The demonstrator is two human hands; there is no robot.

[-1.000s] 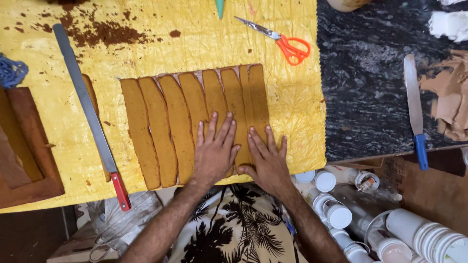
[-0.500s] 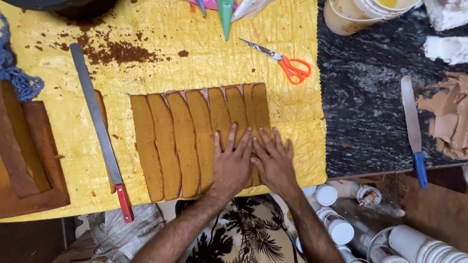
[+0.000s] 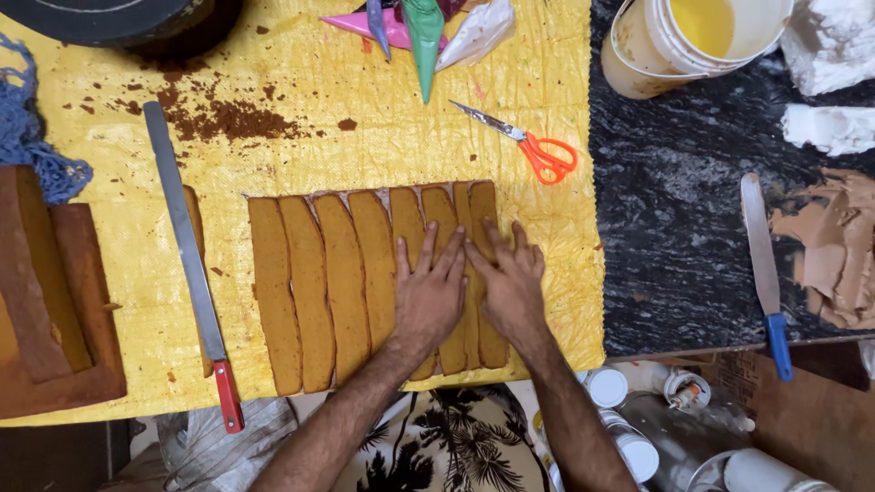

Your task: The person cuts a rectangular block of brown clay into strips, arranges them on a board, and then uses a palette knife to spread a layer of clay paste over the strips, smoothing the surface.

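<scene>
Yellow cloth-covered desk (image 3: 301, 82): sponge cake strips (image 3: 319, 292) laid in a row at centre, left hand (image 3: 430, 296) and right hand (image 3: 510, 282) flat, fingers spread, pressing the right-end strips; look soft, light, crumbly — support from underneath.

White lidded jars (image 3: 629, 437) lower right
</scene>
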